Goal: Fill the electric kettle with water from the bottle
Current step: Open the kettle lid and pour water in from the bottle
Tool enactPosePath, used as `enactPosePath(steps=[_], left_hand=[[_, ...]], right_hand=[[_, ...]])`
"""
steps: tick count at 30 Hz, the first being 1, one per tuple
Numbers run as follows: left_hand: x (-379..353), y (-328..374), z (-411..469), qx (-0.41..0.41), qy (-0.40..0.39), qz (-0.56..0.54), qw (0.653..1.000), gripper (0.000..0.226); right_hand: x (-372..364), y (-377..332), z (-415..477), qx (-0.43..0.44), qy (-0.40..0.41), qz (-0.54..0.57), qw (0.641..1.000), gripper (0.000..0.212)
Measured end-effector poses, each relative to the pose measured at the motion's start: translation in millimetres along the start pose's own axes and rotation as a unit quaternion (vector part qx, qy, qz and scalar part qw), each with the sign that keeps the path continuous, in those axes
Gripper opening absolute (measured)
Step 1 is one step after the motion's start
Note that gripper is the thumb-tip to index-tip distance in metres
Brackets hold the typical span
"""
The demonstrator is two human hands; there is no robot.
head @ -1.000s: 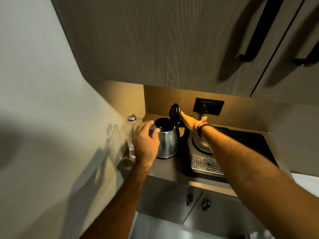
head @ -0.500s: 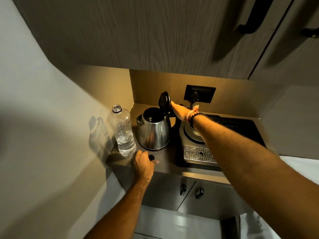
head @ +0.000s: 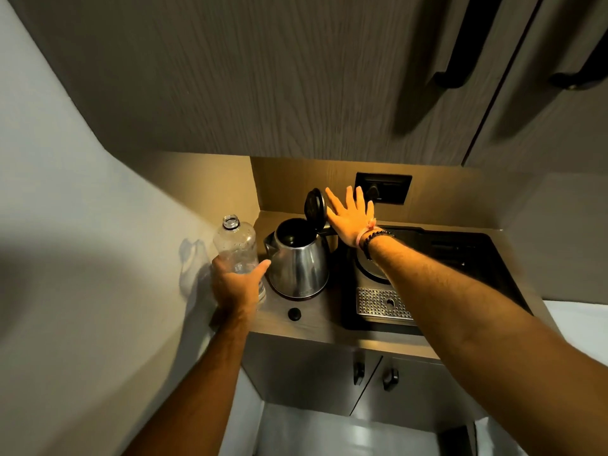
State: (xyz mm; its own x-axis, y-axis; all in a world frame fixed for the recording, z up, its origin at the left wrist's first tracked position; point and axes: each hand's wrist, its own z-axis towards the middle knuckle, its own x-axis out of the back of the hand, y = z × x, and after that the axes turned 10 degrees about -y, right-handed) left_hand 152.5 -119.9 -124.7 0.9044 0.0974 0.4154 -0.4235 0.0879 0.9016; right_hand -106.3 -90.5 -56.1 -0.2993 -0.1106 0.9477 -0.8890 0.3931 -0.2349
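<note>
A steel electric kettle [head: 299,261] stands on the counter with its black lid [head: 315,205] flipped up and its inside dark. To its left stands a clear plastic bottle [head: 235,245], uncapped, with a little water low down. My left hand [head: 235,284] is wrapped around the bottle's lower part. The bottle's dark cap [head: 294,313] lies on the counter in front of the kettle. My right hand [head: 350,217] is spread flat with fingers apart, just right of the raised lid, holding nothing.
A black appliance with a perforated steel drip tray [head: 383,304] sits right of the kettle. A wall socket [head: 383,188] is behind it. Overhead cabinets [head: 296,77] hang low above the counter; a wall closes the left side. Cabinet doors with dark knobs [head: 358,371] lie below.
My left hand set the cap on the counter, then moved up and took hold of the bottle. My right hand let go of the lid and spread its fingers.
</note>
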Motion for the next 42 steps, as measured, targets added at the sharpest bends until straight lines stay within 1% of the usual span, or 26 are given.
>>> enactPosePath(steps=[2,4,5,7,9,11,13,15,18,21,23,25,29,36,39,42], left_hand=[[-2,0,5,0.012,0.001,0.000,1.000,0.079],[-2,1,6,0.011,-0.008,0.017,1.000,0.076],[0,2,5,0.003,-0.010,0.027,1.000,0.076],[6,6,3,-0.038,-0.015,0.039,0.998,0.075],[14,15,2,-0.082,-0.046,0.053,0.994,0.073],[23,26,6,-0.103,-0.112,0.097,0.984,0.075],[30,38,12,-0.109,-0.181,0.175,0.962,0.081],[36,51,16,-0.106,-0.231,0.240,0.937,0.082],[39,66,17,-0.078,-0.281,0.317,0.903,0.075],[41,76,16,-0.050,-0.320,0.394,0.860,0.082],[44,80,16,-0.044,-0.325,0.414,0.849,0.083],[47,85,16,-0.040,-0.327,0.431,0.840,0.078],[53,92,16,-0.039,-0.333,0.487,0.806,0.071],[57,106,19,-0.041,-0.334,0.544,0.769,0.079],[57,109,18,-0.039,-0.335,0.556,0.760,0.079],[56,111,18,-0.043,-0.333,0.558,0.759,0.078]], right_hand=[[-3,1,0,-0.013,0.005,0.010,1.000,0.064],[-5,3,0,-0.021,0.008,0.012,1.000,0.066],[-6,3,1,-0.023,0.010,0.009,1.000,0.067],[-7,5,3,-0.027,0.017,0.006,0.999,0.071],[-9,6,4,-0.030,0.021,0.011,0.999,0.074],[-12,5,5,-0.029,0.023,0.023,0.999,0.074],[-15,4,6,-0.027,0.026,0.025,0.999,0.073],[-17,5,8,-0.023,0.022,0.019,0.999,0.072],[-17,6,8,-0.017,0.017,0.024,0.999,0.073],[-18,5,8,-0.013,0.019,0.038,0.999,0.072],[-17,4,8,-0.012,0.023,0.051,0.998,0.072],[-18,4,7,-0.011,0.030,0.058,0.998,0.073],[-18,3,5,-0.012,0.034,0.055,0.998,0.074],[-18,3,7,-0.015,0.031,0.066,0.997,0.075],[-18,3,8,-0.016,0.024,0.067,0.997,0.076],[-19,4,9,-0.015,0.022,0.063,0.998,0.076]])
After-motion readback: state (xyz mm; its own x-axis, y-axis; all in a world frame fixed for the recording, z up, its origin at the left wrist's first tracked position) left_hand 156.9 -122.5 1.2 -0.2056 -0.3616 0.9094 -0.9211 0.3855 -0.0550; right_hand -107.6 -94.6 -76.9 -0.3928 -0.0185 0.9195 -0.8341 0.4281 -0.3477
